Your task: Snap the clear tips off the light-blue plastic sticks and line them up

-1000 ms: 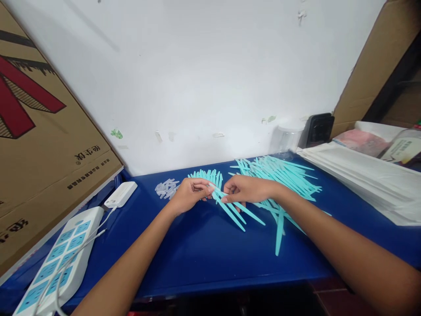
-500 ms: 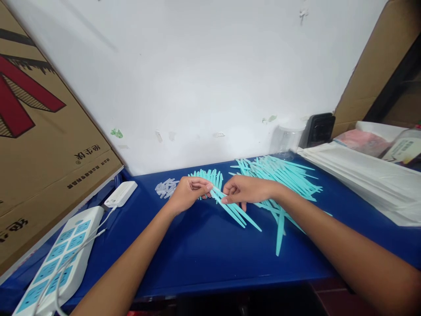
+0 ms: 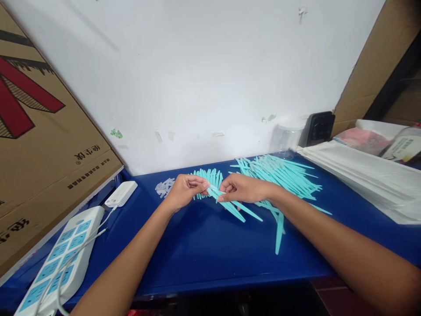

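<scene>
My left hand (image 3: 188, 189), fingers pinched, grips the upper ends of a few slim turquoise plastic sticks (image 3: 234, 210) with tapered tips. Just to its right, my right hand (image 3: 241, 188) is closed around the same sticks, thumb and forefinger near their upper part. Their free ends fan out toward the lower right. Behind the hands lies a row of similar turquoise sticks (image 3: 215, 176), partly covered by my fingers. A large loose pile of turquoise sticks (image 3: 283, 175) lies beyond my right wrist. Small clear plastic pieces (image 3: 164, 187) are heaped left of my left hand.
A white power strip (image 3: 79, 259) with cables and a white adapter box (image 3: 121, 193) lie at left, beside a large cardboard box (image 3: 49, 145). A clear jar (image 3: 289, 137) stands against the wall. White sheets or bags (image 3: 365, 180) are stacked at right on the blue table (image 3: 210, 263).
Both hands have shifted slightly left, and my right fingers have come closer to my left fingertips along the sticks. The held sticks' free ends have spread a little.
</scene>
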A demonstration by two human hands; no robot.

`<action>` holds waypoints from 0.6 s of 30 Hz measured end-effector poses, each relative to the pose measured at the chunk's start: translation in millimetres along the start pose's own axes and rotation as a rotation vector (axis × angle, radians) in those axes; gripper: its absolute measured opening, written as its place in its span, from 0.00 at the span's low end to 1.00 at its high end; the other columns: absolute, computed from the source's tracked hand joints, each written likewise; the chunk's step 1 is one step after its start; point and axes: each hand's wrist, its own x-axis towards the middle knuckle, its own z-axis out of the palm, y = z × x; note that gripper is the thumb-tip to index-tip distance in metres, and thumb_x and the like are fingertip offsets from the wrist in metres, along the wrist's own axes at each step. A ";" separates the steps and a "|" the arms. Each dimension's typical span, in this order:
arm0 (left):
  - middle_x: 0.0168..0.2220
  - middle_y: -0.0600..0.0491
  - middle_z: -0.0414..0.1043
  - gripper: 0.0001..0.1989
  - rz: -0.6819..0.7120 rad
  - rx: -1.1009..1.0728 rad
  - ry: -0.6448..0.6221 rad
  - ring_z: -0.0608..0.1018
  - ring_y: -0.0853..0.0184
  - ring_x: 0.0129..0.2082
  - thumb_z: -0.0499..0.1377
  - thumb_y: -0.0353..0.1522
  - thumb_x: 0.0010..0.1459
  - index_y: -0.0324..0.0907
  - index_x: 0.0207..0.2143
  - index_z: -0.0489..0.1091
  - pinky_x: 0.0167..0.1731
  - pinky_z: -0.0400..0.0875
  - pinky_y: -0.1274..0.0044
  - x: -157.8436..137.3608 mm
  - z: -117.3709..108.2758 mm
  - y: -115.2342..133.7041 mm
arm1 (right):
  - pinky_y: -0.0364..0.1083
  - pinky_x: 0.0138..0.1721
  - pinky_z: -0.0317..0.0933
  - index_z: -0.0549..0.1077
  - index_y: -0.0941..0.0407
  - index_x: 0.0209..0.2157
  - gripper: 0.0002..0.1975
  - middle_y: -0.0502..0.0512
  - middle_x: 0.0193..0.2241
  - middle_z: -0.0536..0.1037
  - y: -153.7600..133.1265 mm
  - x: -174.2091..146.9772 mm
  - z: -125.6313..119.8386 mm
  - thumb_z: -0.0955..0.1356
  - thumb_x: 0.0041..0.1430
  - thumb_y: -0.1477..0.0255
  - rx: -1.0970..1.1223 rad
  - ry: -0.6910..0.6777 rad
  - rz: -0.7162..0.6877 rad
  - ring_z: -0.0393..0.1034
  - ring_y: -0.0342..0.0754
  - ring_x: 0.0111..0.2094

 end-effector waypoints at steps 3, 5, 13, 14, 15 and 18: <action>0.29 0.46 0.81 0.19 0.002 -0.030 0.015 0.82 0.63 0.29 0.74 0.43 0.50 0.36 0.35 0.82 0.34 0.76 0.74 0.6 -1.2 1.5 | 0.43 0.22 0.39 0.56 0.53 0.22 0.27 0.40 0.18 0.51 -1.3 -1.2 -2.5 0.74 0.58 0.55 -0.007 0.012 -0.027 0.42 0.38 0.21; 0.30 0.46 0.81 0.19 -0.001 -0.036 0.024 0.82 0.63 0.30 0.74 0.43 0.50 0.36 0.35 0.82 0.34 0.77 0.74 0.9 -2.2 1.9 | 0.43 0.23 0.39 0.56 0.54 0.22 0.27 0.40 0.18 0.51 -1.7 -1.8 -3.5 0.73 0.58 0.55 -0.008 0.015 -0.037 0.42 0.38 0.21; 0.30 0.45 0.82 0.20 -0.021 -0.073 0.024 0.82 0.62 0.30 0.75 0.43 0.47 0.36 0.34 0.82 0.35 0.78 0.72 3.1 3.4 1.2 | 0.43 0.23 0.39 0.56 0.54 0.22 0.27 0.41 0.18 0.51 -2.8 -3.0 -6.7 0.74 0.57 0.54 -0.030 0.042 -0.046 0.43 0.38 0.22; 0.30 0.45 0.82 0.20 -0.023 -0.082 0.038 0.82 0.62 0.29 0.76 0.44 0.46 0.36 0.34 0.82 0.36 0.78 0.71 4.3 1.1 0.1 | 0.43 0.23 0.39 0.56 0.54 0.22 0.27 0.40 0.18 0.51 -2.9 -3.9 -7.8 0.74 0.57 0.54 -0.035 0.037 -0.046 0.43 0.38 0.22; 0.30 0.45 0.82 0.21 -0.019 -0.095 0.069 0.82 0.62 0.29 0.76 0.44 0.45 0.36 0.33 0.82 0.36 0.78 0.71 5.8 -3.7 -1.3 | 0.43 0.23 0.39 0.55 0.53 0.22 0.27 0.40 0.18 0.51 -2.8 -5.1 -9.3 0.74 0.57 0.54 -0.041 0.027 -0.044 0.43 0.38 0.21; 0.31 0.45 0.82 0.23 0.027 -0.144 0.259 0.82 0.63 0.30 0.77 0.46 0.43 0.36 0.34 0.81 0.37 0.78 0.72 10.0 -33.7 -6.4 | 0.43 0.23 0.38 0.53 0.53 0.21 0.29 0.40 0.18 0.51 -1.0 -9.4 -14.8 0.74 0.56 0.55 -0.057 0.007 -0.016 0.41 0.38 0.21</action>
